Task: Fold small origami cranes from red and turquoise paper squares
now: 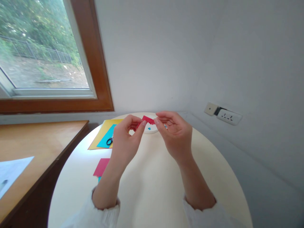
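Observation:
Both my hands are raised over a round cream table [152, 190] and pinch a small piece of red paper [148, 119] between them. My left hand [124, 139] grips its left end with thumb and fingers closed. My right hand [174, 133] holds the right end, fingertips pressed together. Behind the paper a small white round thing [150, 129] with a blue mark lies on the table. Left of my left hand lie a yellow sheet [104, 131] with a blue sheet [106, 138] on it, and scissors [110, 140] with dark handles.
A red paper piece [101, 167] lies on the table by my left forearm, a bit of blue paper beside it. A wooden desk [35, 148] with a white sheet [10, 172] stands at the left under a window [42, 47]. A wall socket [228, 116] is at the right.

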